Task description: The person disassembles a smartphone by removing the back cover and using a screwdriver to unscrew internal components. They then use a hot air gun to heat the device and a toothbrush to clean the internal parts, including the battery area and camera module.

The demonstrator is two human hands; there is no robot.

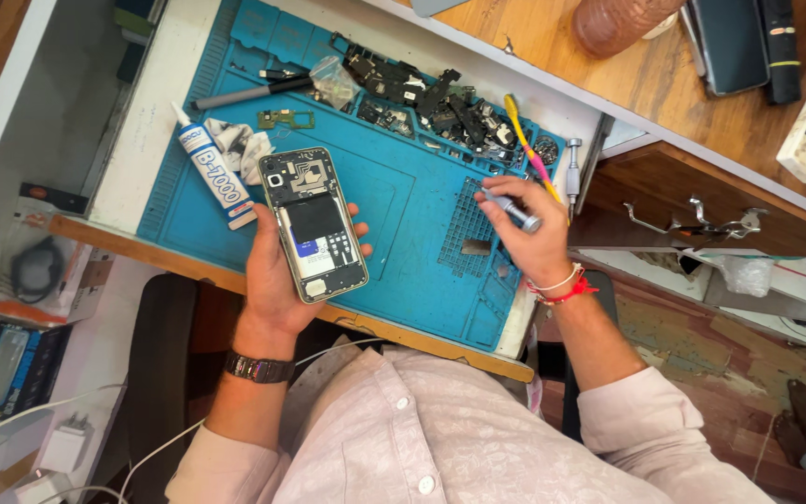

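The opened phone [313,224], back cover off, lies face down in the left hand [277,271] above the blue repair mat [403,233], fingers curled around its edges so the exposed boards face up. The right hand [532,233] pinches a small metal screwdriver [512,209] between fingertips, held over the mat's grid. A glue tube [215,166] rests just left of the phone, loose parts [422,98] piled behind

The opened phone [313,224] shows matt black plastic and a dull metal frame. The screwdriver [513,211] looks like brushed metal (faintly shiny). The blue mat [403,187] looks matt and rubbery; the table [571,47] is smooth wood.
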